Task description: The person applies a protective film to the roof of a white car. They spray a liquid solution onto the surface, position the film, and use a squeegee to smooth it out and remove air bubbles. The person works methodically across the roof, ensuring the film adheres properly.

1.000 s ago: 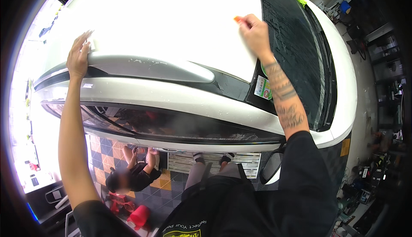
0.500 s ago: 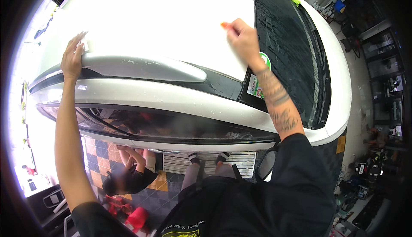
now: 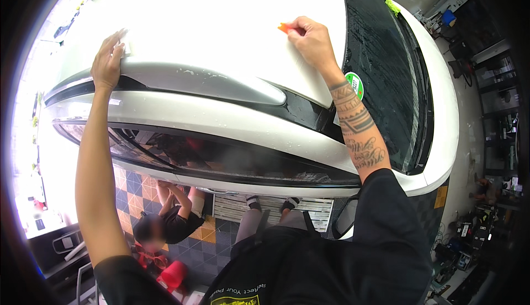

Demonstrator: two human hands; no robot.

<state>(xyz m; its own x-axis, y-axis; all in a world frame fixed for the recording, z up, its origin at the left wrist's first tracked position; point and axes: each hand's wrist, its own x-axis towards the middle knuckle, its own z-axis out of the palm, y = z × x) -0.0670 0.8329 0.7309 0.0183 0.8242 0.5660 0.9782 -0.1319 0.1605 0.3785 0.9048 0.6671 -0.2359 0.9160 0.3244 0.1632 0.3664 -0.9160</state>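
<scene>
The white roof of a car fills the upper middle, with water drops along its near edge. My right hand is above the roof by the windscreen, its fingers pinching a small flat orange piece; most of that piece is hidden in the grip. At the far left my left hand reaches over the silver roof rail. Something pale and thin shows between its thumb and fingers, too washed out by glare to name.
The wet dark windscreen carries a round green sticker. A yellow-green cloth lies at its far edge. Below, another person crouches beside the car near a red bucket. My feet stand on a slatted platform.
The view has shifted, so the car sits a little farther right. My right hand has moved slightly left along the roof relative to the windscreen edge. Both hands keep their grips.
</scene>
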